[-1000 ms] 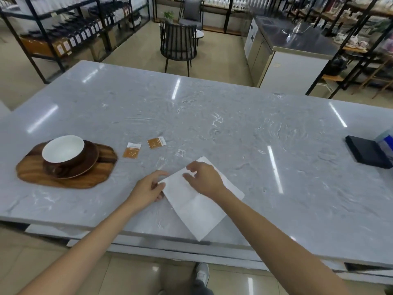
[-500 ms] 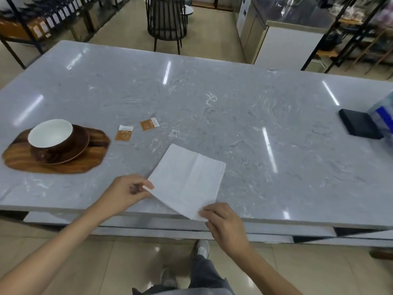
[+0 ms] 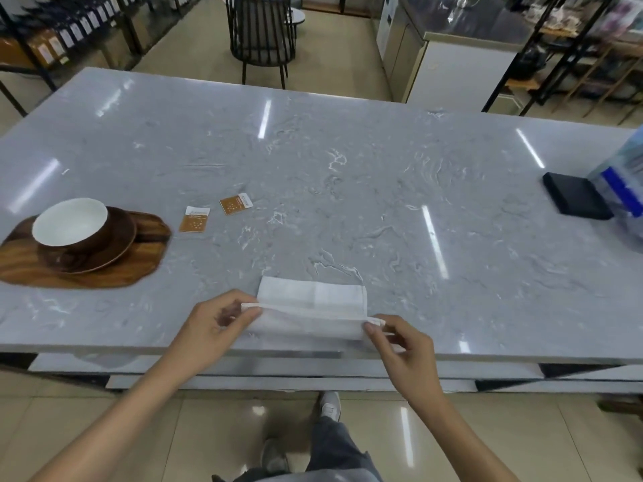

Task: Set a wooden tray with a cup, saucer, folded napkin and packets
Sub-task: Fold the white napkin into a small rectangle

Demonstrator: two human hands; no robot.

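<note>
A white napkin [image 3: 313, 300] lies near the front edge of the grey marble table [image 3: 348, 189], its near half lifted and folded over. My left hand [image 3: 212, 325] pinches the napkin's left corner and my right hand [image 3: 400, 342] pinches its right corner. At the far left a wooden tray [image 3: 146, 262] carries a brown saucer [image 3: 118, 248] with a brown, white-lined cup [image 3: 69, 222] on it. Two orange packets [image 3: 194, 224] [image 3: 236, 204] lie on the table just right of the tray.
A black flat case [image 3: 576, 200] and a clear bag with blue print [image 3: 622, 189] sit at the table's right end. A dark chair [image 3: 261, 33], shelving and a counter stand beyond the table. My legs and shoes show below the front edge.
The napkin, spread flat and diagonal before, is now folded over lengthwise. Both hands shifted to its two near corners and lifted that edge. The view tilted down.
</note>
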